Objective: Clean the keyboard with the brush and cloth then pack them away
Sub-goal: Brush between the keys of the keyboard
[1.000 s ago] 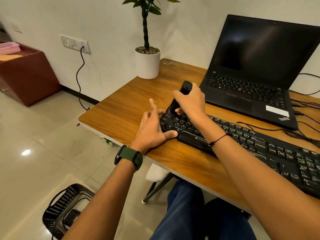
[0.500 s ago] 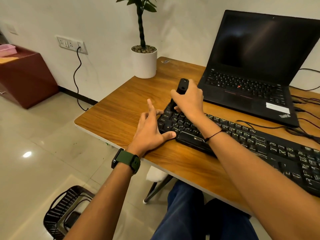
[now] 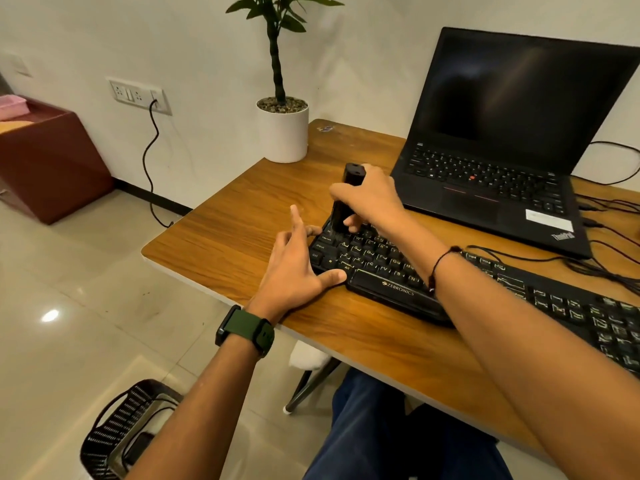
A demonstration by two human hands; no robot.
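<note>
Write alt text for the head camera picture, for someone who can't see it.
A person's right hand grips a black brush upright on the left end of a black keyboard, while the left hand rests open against that end, steadying it. The keyboard lies on a wooden desk, with an open laptop behind it and a potted plant at the back corner.

Bare desk (image 3: 221, 237) left of keyboard (image 3: 485, 289); laptop (image 3: 491, 188) just behind, plant pot (image 3: 282, 133) at back corner.

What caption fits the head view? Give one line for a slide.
Right hand holds a black brush upright on the Zebronics keyboard's left end; left hand steadies its corner.
</note>
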